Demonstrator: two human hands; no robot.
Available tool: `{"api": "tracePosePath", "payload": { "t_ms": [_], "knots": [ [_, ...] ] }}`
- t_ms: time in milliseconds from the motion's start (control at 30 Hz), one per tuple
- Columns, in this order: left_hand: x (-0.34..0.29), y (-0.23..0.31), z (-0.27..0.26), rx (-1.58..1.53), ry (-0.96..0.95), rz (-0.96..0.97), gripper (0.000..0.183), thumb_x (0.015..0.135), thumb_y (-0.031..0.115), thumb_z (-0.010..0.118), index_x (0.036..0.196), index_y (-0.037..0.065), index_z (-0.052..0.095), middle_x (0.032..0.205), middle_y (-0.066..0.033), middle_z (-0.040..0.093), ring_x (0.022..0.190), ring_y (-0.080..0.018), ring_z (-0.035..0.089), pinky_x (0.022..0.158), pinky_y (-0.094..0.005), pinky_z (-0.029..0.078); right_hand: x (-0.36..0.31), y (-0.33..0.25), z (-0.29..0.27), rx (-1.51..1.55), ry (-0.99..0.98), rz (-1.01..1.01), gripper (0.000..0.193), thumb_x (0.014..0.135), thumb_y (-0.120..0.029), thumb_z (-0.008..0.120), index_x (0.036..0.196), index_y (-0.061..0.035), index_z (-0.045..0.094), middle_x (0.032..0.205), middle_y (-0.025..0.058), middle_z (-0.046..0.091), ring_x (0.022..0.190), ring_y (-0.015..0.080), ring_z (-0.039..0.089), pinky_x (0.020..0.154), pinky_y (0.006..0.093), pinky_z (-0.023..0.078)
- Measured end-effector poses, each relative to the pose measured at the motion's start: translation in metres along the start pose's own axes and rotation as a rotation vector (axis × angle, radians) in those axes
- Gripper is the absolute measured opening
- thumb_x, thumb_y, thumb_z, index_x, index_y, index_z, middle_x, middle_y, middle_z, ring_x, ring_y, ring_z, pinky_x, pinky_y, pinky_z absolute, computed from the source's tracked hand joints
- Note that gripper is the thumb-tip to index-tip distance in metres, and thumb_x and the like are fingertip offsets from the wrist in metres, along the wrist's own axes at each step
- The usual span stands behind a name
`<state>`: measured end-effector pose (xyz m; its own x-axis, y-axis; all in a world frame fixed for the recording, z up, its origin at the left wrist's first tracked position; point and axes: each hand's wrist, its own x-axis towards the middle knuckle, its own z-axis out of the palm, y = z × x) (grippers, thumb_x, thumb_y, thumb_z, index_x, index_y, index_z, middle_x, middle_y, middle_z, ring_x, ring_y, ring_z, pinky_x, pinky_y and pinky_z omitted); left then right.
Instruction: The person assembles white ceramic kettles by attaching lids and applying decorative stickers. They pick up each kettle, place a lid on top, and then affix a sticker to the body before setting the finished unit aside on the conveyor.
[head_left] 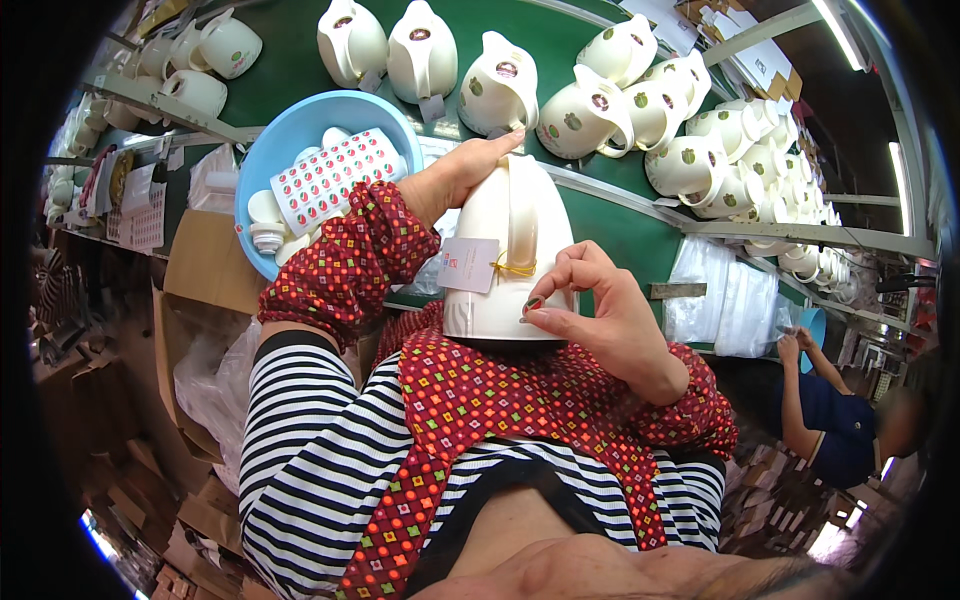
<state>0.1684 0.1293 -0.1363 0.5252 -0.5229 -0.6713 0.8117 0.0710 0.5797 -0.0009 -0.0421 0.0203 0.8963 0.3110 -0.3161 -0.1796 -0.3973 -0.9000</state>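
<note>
A cream vacuum jug stands upright in front of me, its handle facing me. My left hand grips it near the top on its far left side, fingers partly hidden behind it. A pale card tag hangs from the handle by a yellow tie. Close to the lower body of the jug, my right hand pinches a small round red-and-green sticker between thumb and forefinger. To the left, a sheet of round red-and-green stickers lies over white lids in a blue basin.
More cream jugs stand on the green conveyor beyond and to the right. Plastic bags lie at the right. An open cardboard box sits at my left. Another person works at far right.
</note>
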Motion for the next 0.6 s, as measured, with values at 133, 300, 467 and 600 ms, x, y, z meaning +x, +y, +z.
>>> {"api": "tracePosePath", "payload": {
  "t_ms": [133, 300, 467, 600],
  "knots": [
    [-0.005, -0.001, -0.004, -0.003, -0.004, 0.002, 0.054, 0.106, 0.049, 0.055, 0.111, -0.003, 0.069, 0.097, -0.0105, 0.073, 0.080, -0.0188, 0.072, 0.076, -0.0353, 0.060, -0.002, 0.002, 0.011, -0.080, 0.048, -0.039, 0.017, 0.079, -0.012, 0.087, 0.091, -0.0057, 0.075, 0.104, 0.0036, 0.056, 0.101, 0.0159, 0.054, 0.091, 0.0290, 0.043],
    [-0.001, -0.010, -0.013, -0.019, -0.016, -0.006, 0.053, 0.106, 0.048, 0.055, 0.110, -0.002, 0.069, 0.097, -0.0106, 0.074, 0.081, -0.0190, 0.072, 0.076, -0.0351, 0.060, -0.003, 0.008, 0.024, -0.246, 0.096, -0.091, 0.031, 0.076, -0.012, 0.089, 0.101, -0.0043, 0.072, 0.106, 0.0056, 0.054, 0.102, 0.0183, 0.054, 0.093, 0.0312, 0.044],
    [-0.002, -0.015, -0.017, -0.014, 0.007, 0.039, 0.058, 0.104, 0.050, 0.056, 0.118, -0.007, 0.062, 0.103, -0.0196, 0.073, 0.080, -0.0275, 0.075, 0.073, -0.0418, 0.062, 0.004, 0.022, 0.032, -0.256, 0.289, -0.135, 0.069, 0.071, -0.025, 0.091, 0.126, -0.0031, 0.056, 0.114, 0.0140, 0.052, 0.110, 0.0315, 0.052, 0.100, 0.0438, 0.041],
    [-0.001, -0.015, -0.019, -0.043, -0.006, 0.021, 0.056, 0.105, 0.048, 0.056, 0.115, -0.006, 0.065, 0.103, -0.0149, 0.073, 0.083, -0.0238, 0.073, 0.079, -0.0385, 0.061, 0.019, 0.034, 0.033, -0.407, 0.431, -0.290, 0.091, 0.068, -0.033, 0.092, 0.139, -0.0001, 0.046, 0.134, 0.0203, 0.049, 0.127, 0.0380, 0.047, 0.110, 0.0487, 0.037]
  ]
}}
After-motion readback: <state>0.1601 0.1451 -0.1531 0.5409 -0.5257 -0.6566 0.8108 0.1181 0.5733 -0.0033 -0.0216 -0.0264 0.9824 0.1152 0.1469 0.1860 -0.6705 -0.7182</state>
